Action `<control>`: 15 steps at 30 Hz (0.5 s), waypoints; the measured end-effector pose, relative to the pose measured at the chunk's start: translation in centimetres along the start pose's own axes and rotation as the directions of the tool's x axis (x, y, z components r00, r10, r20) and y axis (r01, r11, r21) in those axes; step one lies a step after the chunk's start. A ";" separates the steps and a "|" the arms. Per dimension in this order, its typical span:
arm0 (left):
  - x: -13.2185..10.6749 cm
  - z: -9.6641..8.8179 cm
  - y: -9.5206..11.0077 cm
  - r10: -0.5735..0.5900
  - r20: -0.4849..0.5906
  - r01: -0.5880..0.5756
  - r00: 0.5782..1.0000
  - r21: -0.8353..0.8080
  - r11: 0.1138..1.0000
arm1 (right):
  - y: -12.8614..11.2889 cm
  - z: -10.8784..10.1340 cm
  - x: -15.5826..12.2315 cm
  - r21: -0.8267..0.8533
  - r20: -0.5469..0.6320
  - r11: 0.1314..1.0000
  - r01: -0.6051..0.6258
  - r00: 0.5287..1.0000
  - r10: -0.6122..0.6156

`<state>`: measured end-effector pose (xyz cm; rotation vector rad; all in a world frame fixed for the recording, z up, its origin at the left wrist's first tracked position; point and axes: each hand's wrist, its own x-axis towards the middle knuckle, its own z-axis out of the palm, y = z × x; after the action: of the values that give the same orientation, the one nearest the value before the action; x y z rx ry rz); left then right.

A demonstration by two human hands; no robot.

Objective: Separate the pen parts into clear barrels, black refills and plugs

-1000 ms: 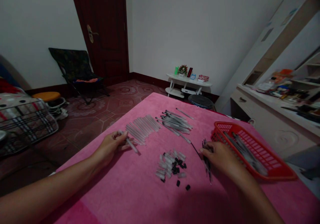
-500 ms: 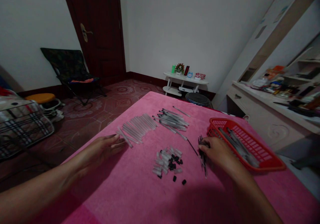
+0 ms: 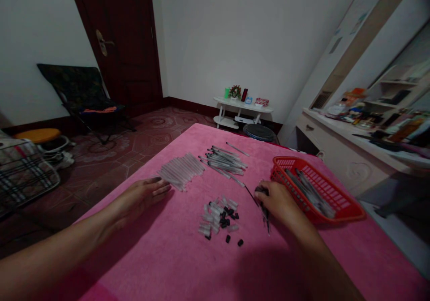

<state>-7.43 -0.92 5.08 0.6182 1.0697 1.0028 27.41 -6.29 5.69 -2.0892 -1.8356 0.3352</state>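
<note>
My left hand (image 3: 148,195) lies low over the pink cloth (image 3: 161,256) with its fingers stretched out, beside the left end of a row of clear pen barrels (image 3: 181,171). Closed fingers of my right hand (image 3: 277,200) hold a bunch of thin dark pen refills (image 3: 266,218), partly hidden under the hand. A single dark refill (image 3: 250,195) slants left of it, close to the end of a grey pen. Several pens with dark tips (image 3: 225,160) form a pile behind. Nearer me, clear pen caps (image 3: 213,216) and small black plugs (image 3: 228,238) lie in a heap.
A red plastic basket (image 3: 349,202) with more pens in it stands right of my right hand. Beyond the table are a low white stand (image 3: 243,105), a dark round stool (image 3: 258,132) and a folding chair (image 3: 77,86). A white dresser (image 3: 336,135) stands at the right.
The slanting barrel by my left fingers now lies in line with the row. The view has turned slightly right. My right hand still holds the refills.
</note>
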 end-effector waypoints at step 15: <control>4.3 0.0 -0.6 0.023 0.148 -0.029 0.989 0.041 0.999 | -4.1 4.4 -0.8 0.206 0.017 0.968 0.141 0.989 -0.147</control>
<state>-6.61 2.67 2.78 0.7318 0.9568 0.9435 21.80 -6.21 3.28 -1.8126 -1.8719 0.5000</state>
